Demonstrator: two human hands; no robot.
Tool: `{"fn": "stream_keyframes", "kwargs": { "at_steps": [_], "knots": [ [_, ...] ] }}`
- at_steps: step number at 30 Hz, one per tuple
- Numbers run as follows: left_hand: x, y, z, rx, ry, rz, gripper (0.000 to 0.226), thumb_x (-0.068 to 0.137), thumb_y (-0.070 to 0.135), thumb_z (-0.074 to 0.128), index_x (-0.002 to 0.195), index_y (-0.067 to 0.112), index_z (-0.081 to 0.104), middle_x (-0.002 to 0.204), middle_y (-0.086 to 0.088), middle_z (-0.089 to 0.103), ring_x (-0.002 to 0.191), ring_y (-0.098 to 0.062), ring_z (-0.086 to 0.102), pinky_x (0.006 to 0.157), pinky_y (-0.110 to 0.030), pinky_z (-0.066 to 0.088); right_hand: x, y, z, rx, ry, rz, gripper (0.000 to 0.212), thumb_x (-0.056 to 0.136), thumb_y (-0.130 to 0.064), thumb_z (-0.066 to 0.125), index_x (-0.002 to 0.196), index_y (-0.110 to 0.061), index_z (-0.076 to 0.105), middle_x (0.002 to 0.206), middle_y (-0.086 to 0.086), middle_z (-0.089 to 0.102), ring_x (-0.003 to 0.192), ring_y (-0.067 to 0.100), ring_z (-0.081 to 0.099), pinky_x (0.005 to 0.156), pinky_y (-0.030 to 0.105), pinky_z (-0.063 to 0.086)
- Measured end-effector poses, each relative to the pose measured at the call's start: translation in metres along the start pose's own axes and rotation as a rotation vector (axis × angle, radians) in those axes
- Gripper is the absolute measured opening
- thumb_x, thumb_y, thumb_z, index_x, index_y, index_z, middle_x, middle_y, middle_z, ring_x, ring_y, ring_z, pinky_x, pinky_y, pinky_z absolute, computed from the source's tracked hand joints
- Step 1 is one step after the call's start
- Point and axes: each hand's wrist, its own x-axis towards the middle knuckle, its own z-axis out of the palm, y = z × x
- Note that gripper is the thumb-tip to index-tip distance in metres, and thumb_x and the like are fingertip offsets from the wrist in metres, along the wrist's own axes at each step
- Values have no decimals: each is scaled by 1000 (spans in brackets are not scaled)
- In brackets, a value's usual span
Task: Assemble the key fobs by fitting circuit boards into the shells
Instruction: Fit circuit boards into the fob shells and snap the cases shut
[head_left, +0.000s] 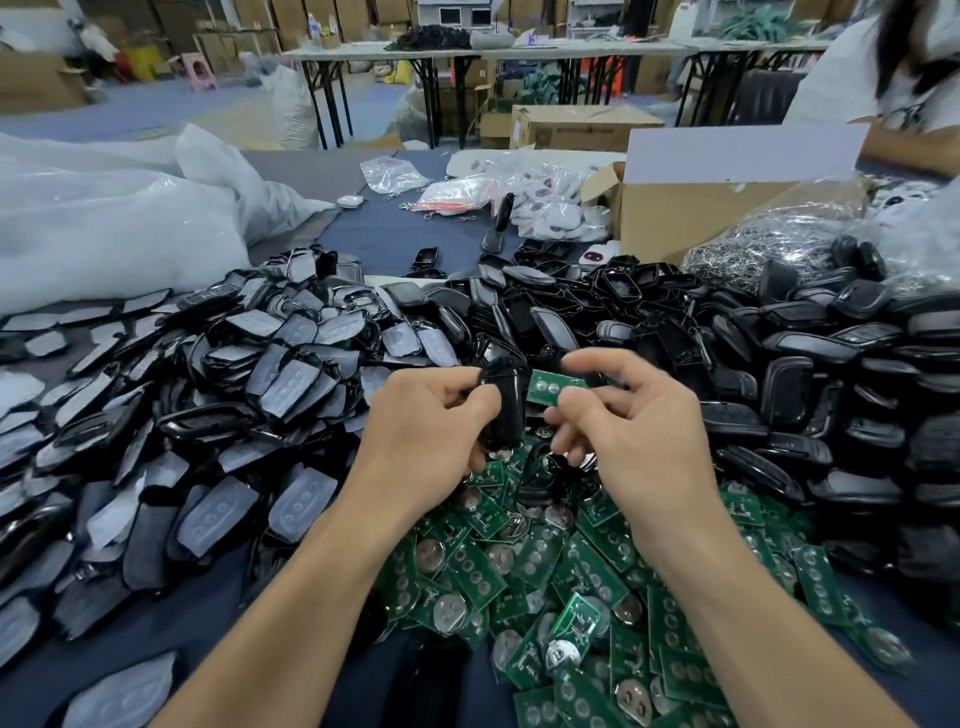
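A worker's left hand (431, 436) grips a black shell (503, 410) while the right hand (639, 441) pinches a green circuit board (551, 387) above a heaped desk (374, 228).

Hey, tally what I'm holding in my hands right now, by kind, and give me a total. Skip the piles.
black shell, gripped in the left hand: 1
green circuit board, pinched in the fingers of the right hand: 1
Total held: 2
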Motion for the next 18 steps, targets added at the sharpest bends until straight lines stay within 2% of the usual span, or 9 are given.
{"fn": "stream_keyframes", "kwargs": {
  "at_steps": [3, 5, 7, 10, 13, 16, 18],
  "knots": [
    [0, 0, -1, -1, -63, 62, 25, 98, 25, 62, 80, 18, 78, 44, -1, 59, 39, -11, 51, 47, -24, 42, 0, 0, 3, 11, -87, 19, 16, 90, -7, 69, 90, -20, 77, 72, 10, 76, 57, 23, 68, 54, 26, 54],
    [1, -1, -3, -46, -97, 68, 25, 100, 24, 62, 83, 22, 81, 43, 5, 52, 41, -10, 46, 46, -21, 37, 0, 2, 2, -25, -107, 45, 14, 91, -6, 71, 95, -19, 75, 70, 11, 75, 58, 27, 68, 57, 31, 55],
    [1, -2, -5, -81, -138, 70, 30, 102, 26, 60, 80, 18, 78, 45, 8, 48, 44, -12, 43, 46, -20, 35, 0, 2, 1, 1, -130, 82, 14, 93, -5, 71, 100, -17, 73, 72, 13, 76, 60, 30, 68, 58, 33, 55],
    [-1, 0, -6, -144, -211, 68, 33, 100, 34, 56, 83, 16, 77, 57, 10, 59, 51, -13, 52, 50, -24, 41, 0, 1, 3, 61, -119, 95, 13, 93, 0, 69, 95, -12, 75, 72, 16, 74, 58, 26, 68, 53, 28, 53],
    [-4, 4, -5, -214, -285, 74, 21, 97, 18, 62, 102, 28, 81, 79, 6, 75, 63, -15, 65, 58, -25, 52, 0, 1, 3, 91, -65, 87, 19, 92, 2, 68, 84, -13, 78, 69, 15, 73, 55, 23, 67, 50, 24, 51],
    [-5, 6, -1, -288, -246, 35, 55, 95, -1, 65, 138, 33, 65, 82, -3, 79, 66, -22, 75, 63, -25, 59, 0, 0, 5, 79, -24, 71, 25, 91, -1, 68, 82, -22, 79, 67, 12, 73, 55, 21, 66, 50, 24, 50],
    [-8, 10, 4, -306, -186, 49, 64, 95, -1, 67, 141, 41, 59, 80, -4, 80, 70, -24, 78, 68, -27, 62, 0, 0, 5, 75, -7, 71, 22, 93, -5, 69, 81, -21, 77, 69, 12, 73, 57, 23, 67, 51, 25, 50]
  ]
}}
